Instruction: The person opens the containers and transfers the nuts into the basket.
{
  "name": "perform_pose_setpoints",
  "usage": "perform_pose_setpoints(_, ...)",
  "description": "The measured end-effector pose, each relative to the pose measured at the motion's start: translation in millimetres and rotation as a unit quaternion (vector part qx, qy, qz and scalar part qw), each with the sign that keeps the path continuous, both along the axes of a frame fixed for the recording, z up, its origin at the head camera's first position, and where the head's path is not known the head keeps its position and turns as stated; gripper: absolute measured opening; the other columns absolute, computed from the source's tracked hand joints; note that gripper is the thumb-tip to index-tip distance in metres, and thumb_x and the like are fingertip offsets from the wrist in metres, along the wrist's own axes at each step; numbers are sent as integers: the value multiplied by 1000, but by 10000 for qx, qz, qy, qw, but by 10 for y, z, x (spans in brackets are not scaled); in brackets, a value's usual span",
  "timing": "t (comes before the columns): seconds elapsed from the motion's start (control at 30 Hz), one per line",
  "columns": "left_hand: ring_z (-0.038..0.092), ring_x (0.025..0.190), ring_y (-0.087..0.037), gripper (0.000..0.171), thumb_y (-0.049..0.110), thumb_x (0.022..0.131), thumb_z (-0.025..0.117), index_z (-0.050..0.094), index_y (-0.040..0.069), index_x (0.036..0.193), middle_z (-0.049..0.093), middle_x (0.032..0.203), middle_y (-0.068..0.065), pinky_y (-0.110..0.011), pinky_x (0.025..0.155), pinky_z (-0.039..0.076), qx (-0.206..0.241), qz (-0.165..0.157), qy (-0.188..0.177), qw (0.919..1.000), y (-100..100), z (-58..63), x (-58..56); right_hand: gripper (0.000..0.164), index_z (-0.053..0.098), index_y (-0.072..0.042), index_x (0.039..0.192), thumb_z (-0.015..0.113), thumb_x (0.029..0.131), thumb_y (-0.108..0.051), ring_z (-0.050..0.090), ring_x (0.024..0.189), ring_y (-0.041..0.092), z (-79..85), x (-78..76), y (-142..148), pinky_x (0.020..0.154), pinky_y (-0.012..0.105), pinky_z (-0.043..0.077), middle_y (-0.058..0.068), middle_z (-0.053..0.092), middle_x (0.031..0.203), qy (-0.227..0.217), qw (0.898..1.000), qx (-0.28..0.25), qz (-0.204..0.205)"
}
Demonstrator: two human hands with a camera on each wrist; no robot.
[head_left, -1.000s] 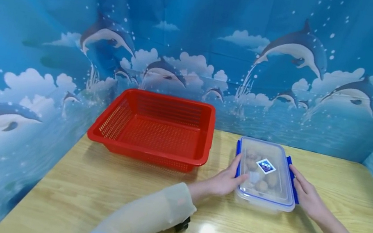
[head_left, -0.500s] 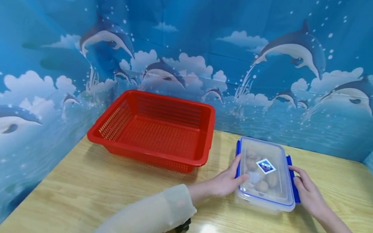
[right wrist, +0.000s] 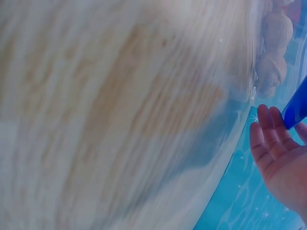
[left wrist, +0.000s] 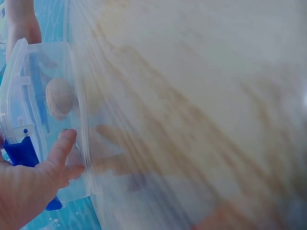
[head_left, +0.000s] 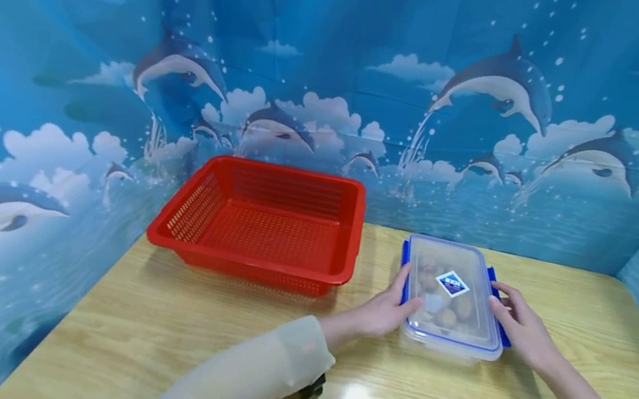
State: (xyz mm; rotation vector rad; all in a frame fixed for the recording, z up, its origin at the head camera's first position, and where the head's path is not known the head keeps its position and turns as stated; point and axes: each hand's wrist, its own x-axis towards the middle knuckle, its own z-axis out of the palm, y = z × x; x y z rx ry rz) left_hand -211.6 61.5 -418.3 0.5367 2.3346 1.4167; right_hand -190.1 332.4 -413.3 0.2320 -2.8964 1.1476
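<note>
Holding one box (head_left: 457, 299) of perhaps four walnuts (head_left: 446, 317) are two hands (head_left: 386, 309) (head_left: 528, 336).

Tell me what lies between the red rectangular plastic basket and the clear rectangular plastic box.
Head view: pale wooden tabletop, plus the left hand against the box.

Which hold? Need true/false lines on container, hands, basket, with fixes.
1. Walnuts show inside the clear plastic food container. True.
2. The container stands uncovered. False: a clear lid covers it.
3. The left hand touches the container. True.
4. The right hand hangs well away from the container. False: it is at a blue side latch.
5. The red basket is right of the container in the head view. False: it is left.
6. The basket stands on the wood-grain table. True.
</note>
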Motion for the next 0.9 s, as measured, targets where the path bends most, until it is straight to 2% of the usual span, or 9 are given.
perform_pose_setpoints(0.13,32,139,-24,73,41,102,45,0,25,157,29,155,-12,-33,113,24,10,56,127,9999,14,1,11,64,18,5,151,37,106,-36,50,111,53,17,-2,-15,85,59,47,40,40,131,-170,9998,63,105)
perform_pose_setpoints(0.4,33,139,-24,73,45,101,46,1,30,157,30,155,-9,-38,113,26,72,115,-150,9998,-9,13,5,62,15,-3,155,37,106,-35,39,120,58,35,-10,-13,90,67,40,40,21,147,-251,9993,-60,283)
perform_pose_setpoints(0.5,34,138,-25,74,46,100,47,2,31,156,31,155,-9,-41,112,27,82,119,-256,9996,-23,14,-17,62,17,-4,155,38,106,-35,22,131,60,34,-16,-4,96,74,25,38,9,151,-241,9992,-134,298)
perform_pose_setpoints(0.63,34,138,-26,74,47,100,48,2,31,156,30,155,-10,-41,112,27,110,63,-308,9994,-34,10,-43,61,20,-1,153,40,105,-33,2,136,59,37,-26,2,96,78,12,37,0,153,-104,9992,-197,341)
perform_pose_setpoints(0.73,33,139,-25,75,46,100,48,1,30,156,29,155,-10,-40,113,26,137,16,-317,9994,-37,13,-46,61,19,-1,154,40,106,-32,8,135,60,40,-21,-2,97,77,15,36,6,153,-88,9990,-246,369)
perform_pose_setpoints(0.9,35,138,-26,74,44,100,48,2,30,156,31,154,-11,-41,112,27,224,10,-328,9992,-36,11,-42,60,16,-1,154,39,106,-30,26,129,58,39,-3,-32,96,72,27,36,19,150,-114,9982,-439,405)
